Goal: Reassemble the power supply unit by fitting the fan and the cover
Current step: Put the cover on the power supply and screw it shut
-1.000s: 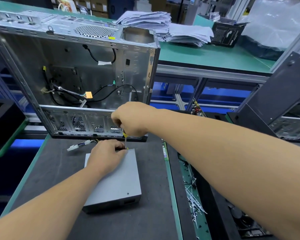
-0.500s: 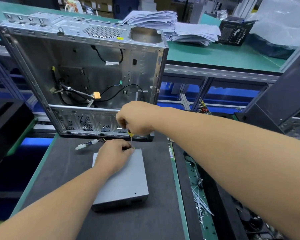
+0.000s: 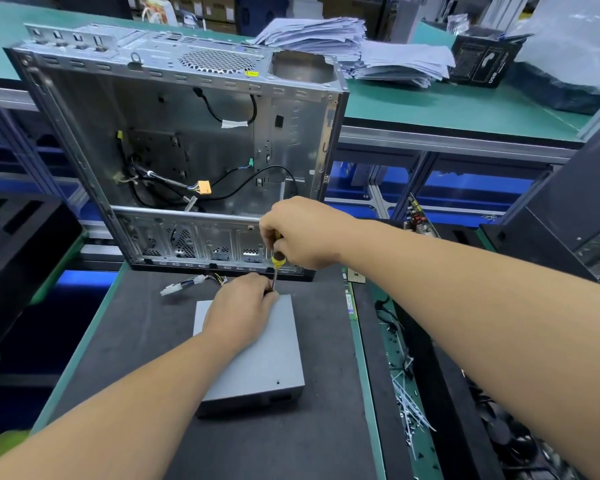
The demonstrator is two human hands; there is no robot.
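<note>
Right hand (image 3: 300, 233) grips screwdriver (image 3: 277, 262) upright; left hand (image 3: 240, 308) below pinches its tip on power supply unit (image 3: 271, 355). Risk: tip slipping off, jabbing fingers

Both forearms are bare up to the frame edge, the left hand (image 3: 241, 308) and right hand (image 3: 303, 232) apparently ungloved and ringless.

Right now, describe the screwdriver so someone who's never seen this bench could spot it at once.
Find the open metal computer case standing at the back of the dark mat. In front of it lies a flat grey power supply unit. The screwdriver stands at that unit's far edge, gripped by the right hand: the only yellow-handled tool here.
</note>
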